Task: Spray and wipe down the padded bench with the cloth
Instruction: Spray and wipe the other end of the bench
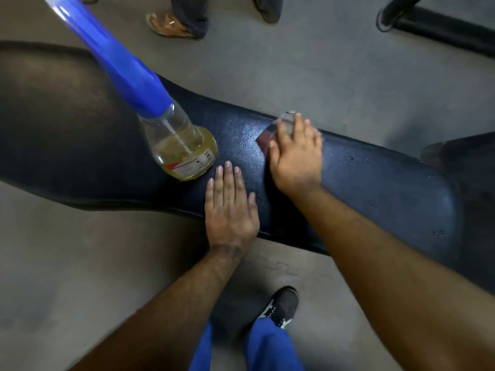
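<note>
Spray bottle [178, 145] upright on padded bench [375, 188], yellow liquid inside, blue trigger head tilting toward upper left. Label red and white, print too small to read. Bench long axis runs left to right, dipping toward right. Left hand [230, 207] flat, fingers spread, holding nothing. Right hand [296, 153] pressed palm-down on cloth [266, 137], mid-bench, far edge.

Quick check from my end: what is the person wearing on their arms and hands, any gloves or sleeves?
Nothing. The left hand and right hand are bare: no gloves, rings or watch visible. Both forearms are uncovered up to the picture's edge, with no sleeve in sight. Lower down, blue trousers and a dark shoe with white markings show.
</note>
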Action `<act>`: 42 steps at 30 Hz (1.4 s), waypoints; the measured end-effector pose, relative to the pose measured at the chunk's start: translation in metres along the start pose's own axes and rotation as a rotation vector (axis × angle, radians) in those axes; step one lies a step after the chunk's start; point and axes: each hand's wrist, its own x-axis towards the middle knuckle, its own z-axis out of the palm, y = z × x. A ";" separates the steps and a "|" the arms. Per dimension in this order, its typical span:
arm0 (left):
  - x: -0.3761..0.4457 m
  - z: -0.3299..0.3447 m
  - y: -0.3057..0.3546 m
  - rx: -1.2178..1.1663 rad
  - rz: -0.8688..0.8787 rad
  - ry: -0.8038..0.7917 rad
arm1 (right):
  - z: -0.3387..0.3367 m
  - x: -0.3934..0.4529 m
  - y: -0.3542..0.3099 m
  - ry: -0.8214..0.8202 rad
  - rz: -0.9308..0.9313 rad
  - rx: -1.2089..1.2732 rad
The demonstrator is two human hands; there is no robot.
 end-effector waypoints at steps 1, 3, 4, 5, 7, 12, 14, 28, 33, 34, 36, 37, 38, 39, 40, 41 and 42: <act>0.001 -0.002 0.001 -0.007 0.006 -0.005 | 0.001 -0.019 -0.007 -0.008 -0.104 0.007; 0.000 -0.003 0.001 -0.010 0.010 -0.029 | 0.003 -0.045 0.011 -0.052 -0.332 -0.019; -0.001 -0.001 -0.001 -0.013 0.010 -0.026 | 0.000 -0.038 0.025 -0.041 -0.347 -0.033; -0.002 0.000 -0.002 -0.011 0.010 -0.016 | -0.004 -0.024 0.034 -0.017 -0.248 -0.042; -0.001 0.002 -0.002 -0.001 0.012 -0.018 | -0.003 0.002 0.027 -0.005 0.093 -0.014; 0.000 -0.007 -0.003 -0.071 0.042 -0.053 | 0.008 -0.070 0.001 -0.033 -0.255 -0.005; -0.002 -0.006 -0.009 -0.103 0.082 -0.037 | 0.005 -0.061 0.025 -0.017 -0.256 -0.058; 0.003 -0.016 -0.044 -0.166 0.317 -0.069 | 0.015 -0.095 -0.006 0.069 0.263 0.038; 0.002 -0.018 -0.038 -0.308 0.291 -0.078 | 0.016 -0.140 0.029 -0.008 -0.259 -0.098; 0.001 -0.016 -0.035 -0.305 0.323 -0.069 | 0.014 -0.127 0.040 0.018 -0.133 -0.102; 0.004 -0.015 -0.030 -0.289 0.352 -0.074 | 0.012 -0.108 0.032 0.077 0.258 -0.017; 0.006 -0.015 -0.028 -0.276 0.352 -0.079 | 0.016 -0.111 0.019 0.085 0.342 0.010; 0.008 -0.016 -0.026 -0.246 0.349 -0.081 | 0.020 -0.122 0.005 0.071 0.303 0.011; 0.010 -0.015 -0.025 -0.201 0.351 -0.081 | 0.021 -0.138 -0.002 0.038 0.171 0.001; 0.010 -0.013 -0.025 -0.152 0.358 -0.086 | 0.018 -0.150 0.006 -0.024 -0.002 -0.012; 0.009 -0.012 -0.025 -0.112 0.367 -0.090 | 0.016 -0.152 0.026 -0.055 -0.143 -0.033; 0.008 -0.009 -0.026 -0.084 0.383 -0.085 | 0.009 -0.141 0.048 -0.054 -0.187 -0.061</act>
